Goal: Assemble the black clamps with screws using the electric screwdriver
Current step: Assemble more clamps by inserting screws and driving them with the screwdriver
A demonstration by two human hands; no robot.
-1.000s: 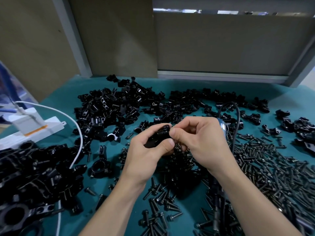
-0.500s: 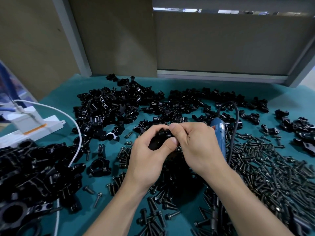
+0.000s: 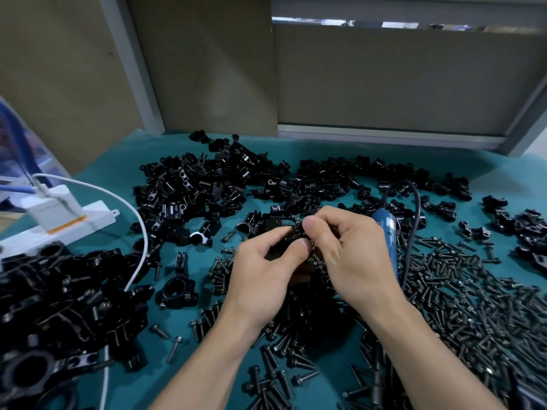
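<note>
My left hand (image 3: pixel 262 270) grips a small black clamp (image 3: pixel 291 236) between thumb and fingers at the centre of the table. My right hand (image 3: pixel 349 255) pinches the top of the same clamp with thumb and forefinger; whatever it pinches there is hidden by the fingertips. The blue electric screwdriver (image 3: pixel 387 241) lies on the table behind my right hand, its black cord (image 3: pixel 416 202) looping over the parts. Loose black screws (image 3: pixel 461 294) cover the table to the right and below my hands.
A heap of black clamps (image 3: pixel 213 184) fills the back of the teal table (image 3: pixel 97 199). Larger black assembled parts (image 3: pixel 59 294) pile at the left. A white power strip (image 3: pixel 56 223) with a white cable (image 3: pixel 139 232) sits at the far left. Brown panels wall the back.
Both hands have dropped a little toward the table with the clamp. The blue screwdriver behind my right hand shows more than one second ago.
</note>
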